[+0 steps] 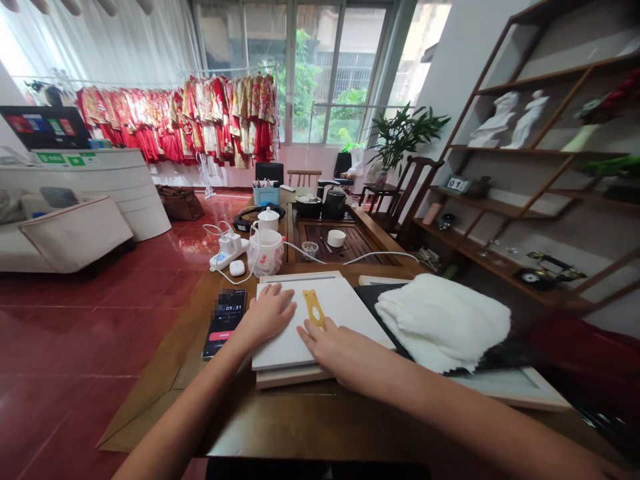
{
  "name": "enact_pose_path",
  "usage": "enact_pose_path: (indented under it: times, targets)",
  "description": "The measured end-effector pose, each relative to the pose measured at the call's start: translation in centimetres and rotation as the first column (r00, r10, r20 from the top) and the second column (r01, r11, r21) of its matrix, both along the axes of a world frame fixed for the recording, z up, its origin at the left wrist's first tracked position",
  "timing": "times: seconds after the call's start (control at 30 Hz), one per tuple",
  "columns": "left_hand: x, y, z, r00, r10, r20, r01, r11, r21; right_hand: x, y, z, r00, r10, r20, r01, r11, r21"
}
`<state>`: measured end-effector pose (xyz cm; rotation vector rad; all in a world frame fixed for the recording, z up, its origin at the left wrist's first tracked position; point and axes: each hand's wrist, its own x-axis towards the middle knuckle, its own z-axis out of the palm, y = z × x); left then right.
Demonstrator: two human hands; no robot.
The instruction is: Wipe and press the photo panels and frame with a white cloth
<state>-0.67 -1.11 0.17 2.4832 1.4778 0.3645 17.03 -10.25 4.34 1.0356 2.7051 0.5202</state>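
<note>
My left hand (267, 313) rests flat on the left part of a white board (345, 303), fingers together and stretched out. My right hand (340, 350) lies on the board's near edge, its fingertips touching the lower end of a flat yellow tool (315, 307) that lies on the board. The white board sits on a slightly larger pale board (285, 378) on the wooden table (300, 420). Neither hand grips anything.
A phone (225, 322) showing a timer lies left of the board. White folded cloth (443, 320) lies to the right on a dark mat. Behind stand a teapot (265, 250), a power strip (229, 248), a tea tray with kettles (325, 233). Shelves stand right.
</note>
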Motion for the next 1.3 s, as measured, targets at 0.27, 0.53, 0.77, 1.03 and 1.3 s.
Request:
enact_pose_path:
  times: [0.27,0.53,0.77,1.03,1.3]
  targets:
    - [0.0,-0.1,-0.2,1.0,0.003,0.012,-0.003,1.0,0.011,0.6,0.0,0.1,0.999,0.033,0.009,-0.033,0.999,0.002]
    - [0.2,-0.7,0.0,1.0,0.01,0.0,-0.01,1.0,0.0,0.9,-0.8,0.6,0.999,0.012,-0.038,-0.014,0.999,-0.043]
    - [0.0,-1.0,-0.1,1.0,-0.003,0.006,0.003,1.0,0.018,0.6,-1.0,-0.6,1.0,-0.005,-0.016,0.005,1.0,0.006]
    - [-0.1,-1.0,-0.4,1.0,-0.003,0.025,0.002,1.0,0.024,0.1,-1.3,-1.5,0.999,-0.014,-0.029,0.016,0.999,0.045]
    - [0.4,-1.5,-0.8,0.999,0.008,0.039,-0.011,0.996,0.094,0.5,-0.9,-0.5,0.983,-0.036,-0.178,0.018,0.995,-0.102]
